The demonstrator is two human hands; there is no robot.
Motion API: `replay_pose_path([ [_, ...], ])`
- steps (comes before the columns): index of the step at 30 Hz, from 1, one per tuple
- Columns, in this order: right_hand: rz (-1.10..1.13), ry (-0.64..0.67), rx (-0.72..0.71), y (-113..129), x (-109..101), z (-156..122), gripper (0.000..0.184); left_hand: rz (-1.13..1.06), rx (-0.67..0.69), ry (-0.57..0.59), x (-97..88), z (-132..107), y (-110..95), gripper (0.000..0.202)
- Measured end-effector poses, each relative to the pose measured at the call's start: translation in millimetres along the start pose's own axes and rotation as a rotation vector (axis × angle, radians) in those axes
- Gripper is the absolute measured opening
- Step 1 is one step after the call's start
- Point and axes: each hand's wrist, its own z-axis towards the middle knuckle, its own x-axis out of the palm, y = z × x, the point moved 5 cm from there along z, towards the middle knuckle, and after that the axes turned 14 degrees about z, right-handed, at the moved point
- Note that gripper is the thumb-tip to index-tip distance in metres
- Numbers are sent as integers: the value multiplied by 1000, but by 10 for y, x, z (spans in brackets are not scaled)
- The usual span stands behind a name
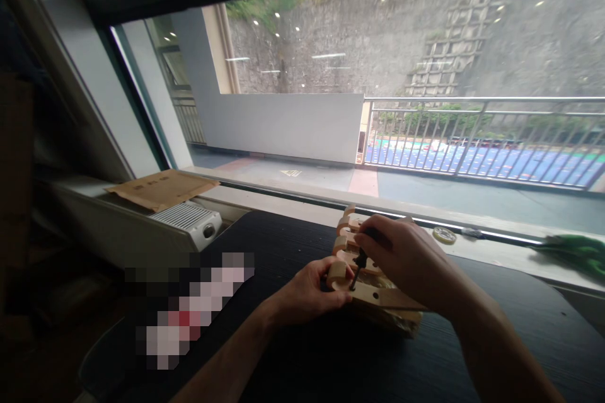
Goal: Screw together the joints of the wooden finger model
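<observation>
A light wooden model (373, 293) with round wheel-like pieces sits on a black table (302, 352) near the window. My left hand (309, 286) is closed around the model's left end, with its thumb by a wooden wheel. My right hand (406, 258) is curled over the top of the model and grips a small dark screwdriver (360, 264), whose tip points down into the wood. The right side of the model is hidden under my right hand.
A roll of tape (445, 235) and a green object (574, 250) lie on the window sill. A white device (189, 219) with a cardboard sheet (161, 189) on it stands at the left. A blurred patch covers the table's left part.
</observation>
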Motion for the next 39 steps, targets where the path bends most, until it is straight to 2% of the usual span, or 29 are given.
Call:
replay_pose_path([
  [8,-11,-74,76,-97,-9,16,31,-20,-7,22,3,2,20,25],
  [14,23,-77,86,-78,38,20,29,-18,-8,14,2,-3,6,25],
  [18,127,14,20,15,79,-9,16,-16,-8,15,2,1,-17,23],
  [22,180,66,-16,75,76,-37,16,-8,-8,15,7,8,-3,22],
  [29,57,-50,98,-82,13,36,23,-3,9,29,10,4,26,25],
  [34,5,-134,111,-199,50,73,31,23,32,35,5,9,31,25],
  [39,-74,-135,144,-201,114,79,29,57,19,14,-1,14,26,25],
])
